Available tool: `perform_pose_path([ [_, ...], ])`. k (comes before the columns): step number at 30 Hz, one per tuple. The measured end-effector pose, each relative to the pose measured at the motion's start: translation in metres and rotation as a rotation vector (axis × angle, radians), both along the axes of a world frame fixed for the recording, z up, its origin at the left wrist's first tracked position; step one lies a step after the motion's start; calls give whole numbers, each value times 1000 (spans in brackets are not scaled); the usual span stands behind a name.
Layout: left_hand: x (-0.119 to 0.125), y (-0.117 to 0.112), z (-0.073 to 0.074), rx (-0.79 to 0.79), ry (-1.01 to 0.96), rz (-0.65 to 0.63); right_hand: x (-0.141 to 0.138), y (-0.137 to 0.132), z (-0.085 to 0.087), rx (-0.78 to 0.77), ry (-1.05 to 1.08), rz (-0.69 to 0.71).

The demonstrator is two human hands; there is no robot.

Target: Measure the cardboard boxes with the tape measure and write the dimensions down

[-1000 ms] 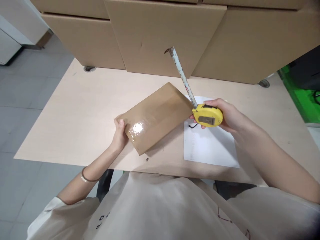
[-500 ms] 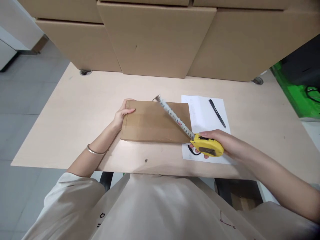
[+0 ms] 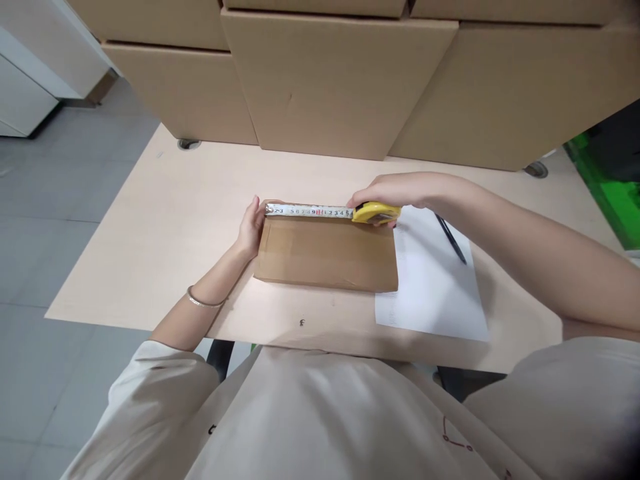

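So, small box (image 3: pixel 327 257) on the surface (image 3: pixel 150 247), left hand (image 3: pixel 251 230) holding its left end, probably for steadiness; right hand (image 3: pixel 387 190) grips the tape measure (image 3: pixel 376 213) by the box's far-right corner, likely lining up the blade (image 3: pixel 310 211).

Pale desk (image 3: pixel 150 220), round holes (image 3: pixel 189 144) near its far edge — grey tiled floor (image 3: pixel 35 260) at left

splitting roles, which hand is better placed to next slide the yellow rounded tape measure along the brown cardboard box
Probably the right hand: it grips the yellow tape measure, while the left hand is at the left end of the box, by the white blade's tip.
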State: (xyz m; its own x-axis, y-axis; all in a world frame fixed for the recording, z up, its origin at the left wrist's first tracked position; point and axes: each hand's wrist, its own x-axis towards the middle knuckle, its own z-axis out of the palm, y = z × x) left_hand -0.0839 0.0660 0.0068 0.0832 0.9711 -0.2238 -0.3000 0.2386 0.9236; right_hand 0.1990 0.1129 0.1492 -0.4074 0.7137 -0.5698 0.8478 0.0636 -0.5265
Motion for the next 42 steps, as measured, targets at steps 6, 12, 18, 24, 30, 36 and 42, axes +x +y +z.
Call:
perform_pose_path([
  [6,-8,7,-9,73,67,31,-4,5,-4,-184,-54,-76],
  [12,-15,8,-10,102,133,-5,2,3,-3,-224,8,-37],
  [18,-16,9,-7,139,159,-48,31,-3,3,-133,-70,-54],
  [24,-17,11,-9,137,166,-53,76,-8,0,-228,-55,-149],
  [30,-18,13,-9,156,192,-44,88,-9,-9,-260,-45,-197],
  [36,-17,11,-8,151,208,-26,84,-12,-13,-255,-4,-176],
  [42,-18,11,-10,168,233,-7,81,-14,-14,-225,-14,-182],
])
